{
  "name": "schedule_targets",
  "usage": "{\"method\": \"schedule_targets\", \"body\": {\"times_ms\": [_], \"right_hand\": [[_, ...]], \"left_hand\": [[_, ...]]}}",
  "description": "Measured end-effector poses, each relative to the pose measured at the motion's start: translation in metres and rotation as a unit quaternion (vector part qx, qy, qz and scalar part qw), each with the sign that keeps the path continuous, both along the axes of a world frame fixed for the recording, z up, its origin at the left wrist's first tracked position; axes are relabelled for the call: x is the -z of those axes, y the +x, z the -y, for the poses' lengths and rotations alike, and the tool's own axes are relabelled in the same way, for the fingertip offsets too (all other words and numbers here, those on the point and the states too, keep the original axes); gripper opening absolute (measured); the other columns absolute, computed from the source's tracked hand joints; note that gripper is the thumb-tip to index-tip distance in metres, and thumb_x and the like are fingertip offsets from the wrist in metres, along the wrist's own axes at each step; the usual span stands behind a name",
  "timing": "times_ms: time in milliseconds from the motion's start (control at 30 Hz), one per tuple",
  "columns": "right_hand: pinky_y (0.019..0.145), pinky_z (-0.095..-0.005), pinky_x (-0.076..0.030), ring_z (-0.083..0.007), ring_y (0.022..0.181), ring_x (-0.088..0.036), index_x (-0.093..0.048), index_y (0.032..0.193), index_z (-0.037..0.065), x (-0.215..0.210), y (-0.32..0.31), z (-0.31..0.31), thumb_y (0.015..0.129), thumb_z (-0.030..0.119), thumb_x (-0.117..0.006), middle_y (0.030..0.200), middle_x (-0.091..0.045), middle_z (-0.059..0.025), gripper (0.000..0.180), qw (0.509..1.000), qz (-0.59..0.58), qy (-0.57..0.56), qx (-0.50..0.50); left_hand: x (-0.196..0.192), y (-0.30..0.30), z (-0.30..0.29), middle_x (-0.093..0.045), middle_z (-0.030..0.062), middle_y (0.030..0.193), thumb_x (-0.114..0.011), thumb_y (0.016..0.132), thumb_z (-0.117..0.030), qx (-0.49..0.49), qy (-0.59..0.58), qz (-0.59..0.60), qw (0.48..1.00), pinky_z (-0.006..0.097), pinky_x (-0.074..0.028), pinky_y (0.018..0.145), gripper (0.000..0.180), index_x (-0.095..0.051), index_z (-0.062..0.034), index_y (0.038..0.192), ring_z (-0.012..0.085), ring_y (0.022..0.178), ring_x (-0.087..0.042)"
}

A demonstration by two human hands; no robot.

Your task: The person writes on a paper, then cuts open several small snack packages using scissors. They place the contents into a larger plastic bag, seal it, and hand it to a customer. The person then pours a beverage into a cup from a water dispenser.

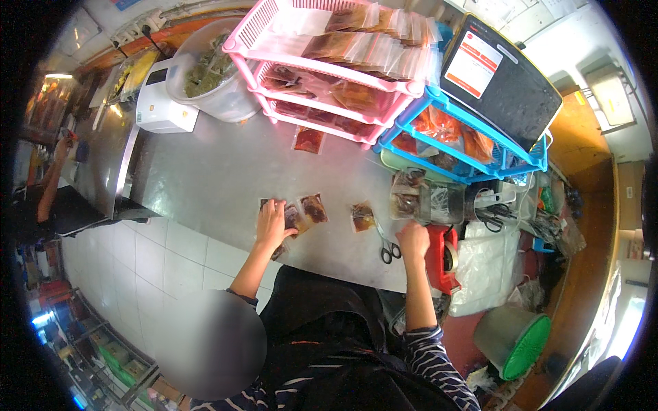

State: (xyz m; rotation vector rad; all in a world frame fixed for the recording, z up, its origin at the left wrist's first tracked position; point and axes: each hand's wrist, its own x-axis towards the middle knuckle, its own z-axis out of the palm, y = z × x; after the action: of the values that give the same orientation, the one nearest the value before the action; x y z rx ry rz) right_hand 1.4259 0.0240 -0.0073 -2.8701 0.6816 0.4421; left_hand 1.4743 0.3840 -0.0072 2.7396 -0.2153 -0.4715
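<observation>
My left hand point(273, 222) lies over a group of small clear sachets of dark brown sauce on the steel table, fingers stretched and thumb apart. Beside its thumb is one sauce sachet point(295, 219), and another sachet point(314, 208) lies just right of it. Closed into a fist, my right hand point(413, 240) is next to the red tape dispenser point(442, 260); whatever it may hold is hidden. Black-handled scissors point(388, 251) lie to its left, their blades pointing away from me, near a single sachet point(362, 217).
A pink rack point(322, 65) full of sachets stands at the back, beside a blue rack point(445, 147). A red sachet point(308, 140) lies before the pink one. At back left are a white machine point(164, 103) and a clear tub point(233, 99). Another person's arm point(51, 178) shows far left.
</observation>
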Motion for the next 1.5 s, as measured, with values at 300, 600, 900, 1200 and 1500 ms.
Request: {"method": "schedule_targets", "body": {"times_ms": [300,600,900,1200,1500], "right_hand": [[0.084,-0.0378,-0.047,-0.0273,0.108,-0.050,-0.065,0.102,0.013,0.024,0.086,-0.073,0.058,0.019,-0.078,0.117,-0.052,-0.0101,0.046,0.942,-0.106,0.202,-0.246],[0.090,-0.0435,-0.041,-0.0283,0.103,-0.055,-0.064,0.092,0.012,0.042,0.093,-0.168,0.060,0.026,-0.079,0.107,-0.059,-0.0083,0.038,0.896,0.097,0.206,-0.382],[0.087,-0.0458,-0.042,-0.0308,0.116,-0.043,-0.064,0.098,0.011,-0.004,0.100,-0.188,0.058,0.034,-0.080,0.116,-0.051,-0.0130,0.049,0.894,-0.156,0.196,-0.371],[0.087,-0.0497,-0.043,-0.0277,0.122,-0.035,-0.054,0.106,0.010,0.019,0.027,-0.272,0.057,0.023,-0.080,0.130,-0.039,-0.0105,0.057,0.920,0.018,0.185,-0.344],[0.069,-0.0398,-0.052,-0.0269,0.078,-0.062,-0.046,0.104,0.004,-0.003,0.049,-0.231,0.064,0.017,-0.079,0.089,-0.063,-0.0144,0.053,0.925,0.020,0.375,-0.059]], "left_hand": [[-0.037,-0.003,-0.026,-0.031,0.0137,0.139,-0.088,0.040,-0.030,0.195,-0.104,-0.008,0.975,0.044,-0.033,0.101,0.118,-0.027,-0.0149,0.140,0.0361,0.121,-0.036],[-0.012,-0.004,-0.061,-0.054,0.0042,0.109,-0.081,0.053,-0.020,0.279,0.036,-0.069,0.957,0.040,-0.040,0.090,0.064,-0.056,-0.0151,0.112,0.0258,0.105,-0.050],[0.003,0.014,-0.089,-0.047,0.0109,0.113,-0.082,0.057,-0.020,-0.046,-0.072,0.051,0.995,0.041,-0.043,0.086,0.041,-0.058,-0.0047,0.086,0.0351,0.104,-0.048],[0.015,0.049,-0.059,-0.063,0.0143,0.084,-0.077,0.063,-0.015,-0.055,-0.032,-0.077,0.995,0.043,-0.049,0.073,0.045,-0.055,-0.0068,0.101,0.0325,0.083,-0.062],[-0.130,0.230,0.023,-0.056,0.0133,0.114,-0.072,0.076,-0.018,-0.200,-0.606,-0.033,0.769,0.032,-0.059,0.066,0.060,-0.043,0.0021,0.124,0.0176,0.083,-0.064]]}}
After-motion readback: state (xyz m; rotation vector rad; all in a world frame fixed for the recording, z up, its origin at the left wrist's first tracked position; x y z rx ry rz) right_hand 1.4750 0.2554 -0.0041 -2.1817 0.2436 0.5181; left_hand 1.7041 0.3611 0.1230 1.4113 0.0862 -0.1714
